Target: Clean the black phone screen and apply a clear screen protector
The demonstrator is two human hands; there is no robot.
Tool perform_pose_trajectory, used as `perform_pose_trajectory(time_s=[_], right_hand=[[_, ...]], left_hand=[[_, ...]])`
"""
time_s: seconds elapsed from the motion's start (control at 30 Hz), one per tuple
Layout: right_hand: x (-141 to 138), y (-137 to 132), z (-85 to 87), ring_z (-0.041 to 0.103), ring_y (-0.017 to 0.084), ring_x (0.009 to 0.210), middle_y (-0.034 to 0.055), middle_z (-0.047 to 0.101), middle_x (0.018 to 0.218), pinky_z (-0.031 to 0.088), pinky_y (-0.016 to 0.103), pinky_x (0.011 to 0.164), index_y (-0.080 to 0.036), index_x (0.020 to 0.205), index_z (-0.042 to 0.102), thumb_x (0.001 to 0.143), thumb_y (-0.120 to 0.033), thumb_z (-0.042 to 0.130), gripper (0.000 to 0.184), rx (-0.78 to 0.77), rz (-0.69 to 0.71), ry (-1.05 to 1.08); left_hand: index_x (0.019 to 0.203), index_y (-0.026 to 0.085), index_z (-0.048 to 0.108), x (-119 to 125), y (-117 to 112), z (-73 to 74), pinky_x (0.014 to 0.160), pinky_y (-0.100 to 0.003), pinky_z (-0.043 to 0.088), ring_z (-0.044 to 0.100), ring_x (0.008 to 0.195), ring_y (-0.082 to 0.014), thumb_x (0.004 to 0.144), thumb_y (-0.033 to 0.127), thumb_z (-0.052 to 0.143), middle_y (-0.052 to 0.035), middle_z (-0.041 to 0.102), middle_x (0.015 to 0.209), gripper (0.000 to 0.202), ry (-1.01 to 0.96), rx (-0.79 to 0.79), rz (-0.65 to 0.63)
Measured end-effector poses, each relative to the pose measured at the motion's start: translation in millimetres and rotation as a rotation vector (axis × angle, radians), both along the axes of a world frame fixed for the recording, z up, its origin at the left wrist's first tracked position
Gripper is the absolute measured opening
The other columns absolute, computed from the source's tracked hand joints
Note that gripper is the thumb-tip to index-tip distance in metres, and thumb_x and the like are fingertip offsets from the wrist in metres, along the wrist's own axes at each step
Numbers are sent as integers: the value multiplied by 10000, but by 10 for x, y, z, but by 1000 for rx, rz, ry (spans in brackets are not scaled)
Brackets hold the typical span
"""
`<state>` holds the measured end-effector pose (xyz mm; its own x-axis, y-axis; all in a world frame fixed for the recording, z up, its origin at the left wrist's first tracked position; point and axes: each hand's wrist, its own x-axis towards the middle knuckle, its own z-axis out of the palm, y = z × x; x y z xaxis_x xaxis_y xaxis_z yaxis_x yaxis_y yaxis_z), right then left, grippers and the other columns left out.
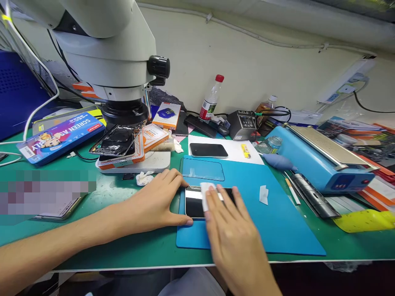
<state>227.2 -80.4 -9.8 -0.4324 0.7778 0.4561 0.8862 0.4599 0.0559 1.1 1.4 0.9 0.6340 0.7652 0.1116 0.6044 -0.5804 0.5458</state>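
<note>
On the near-left part of a blue mat (290, 236), laid over a green bench top (138, 251), I find a silver-edged phone (193, 209) lying flat, dark screen up, under both hands. I have the left hand (151, 201) at its left end: index finger at the far corner, thumb at the near corner, the end of the phone held between them. I have the right hand (234, 236) laid flat over the right part of the screen, fingers extended with slight gaps, pressing a folded white wipe (204, 195) to the glass. The right thumb is hidden, so I cannot tell whether it pinches the wipe.

Just beyond the phone I record a clear rounded panel (203, 169) with a dark border. Farther back, a black phone (208, 150) and a small yellow packet (246, 151) rest on a white sheet (233, 144). I note a white scrap (263, 195) on the mat, right of the hands, and a crumpled tissue (144, 178) left of the mat. At left rear stands a microscope (108, 61), above an opened device (119, 139); at right, a blue machine (308, 158) with a blower bulb (279, 161) near it.
</note>
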Motion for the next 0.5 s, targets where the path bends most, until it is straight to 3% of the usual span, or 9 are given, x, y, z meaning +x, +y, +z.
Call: perform_pose_trajectory(time_s=[0.1,0.23,0.37,0.5], right_hand=[[-281,6,40,514,266,1490,80,526,1585,361,513,1301,-67,1492,576,1066,-194,429,469,-60,107,67],[-393,-53,72,495,210,1504,58,564,1561,239,452,1350,-80,1473,598,1056,-172,438,455,-49,161,101],[-149,-154,12,463,249,1527,35,539,1585,129,475,1364,-93,1486,590,1033,-166,481,472,34,164,26],[237,-279,-62,443,336,1533,63,564,1568,127,583,1338,-55,1525,537,1014,-138,480,521,108,104,-110]], left_hand=[[1191,223,572,-3,12,14,972,-496,526,562,1123,-310,822,422,861,-72,584,1210,509,7,12,-32],[1240,199,568,-20,11,61,991,-492,527,557,1151,-314,796,406,870,-86,574,1243,576,47,-6,-53],[1262,192,576,-11,-14,94,1004,-504,517,556,1159,-313,843,423,833,-83,569,1250,543,81,18,-33],[1274,174,581,8,-25,89,1020,-530,504,545,1184,-334,864,608,795,-95,570,1274,634,107,19,-26]])
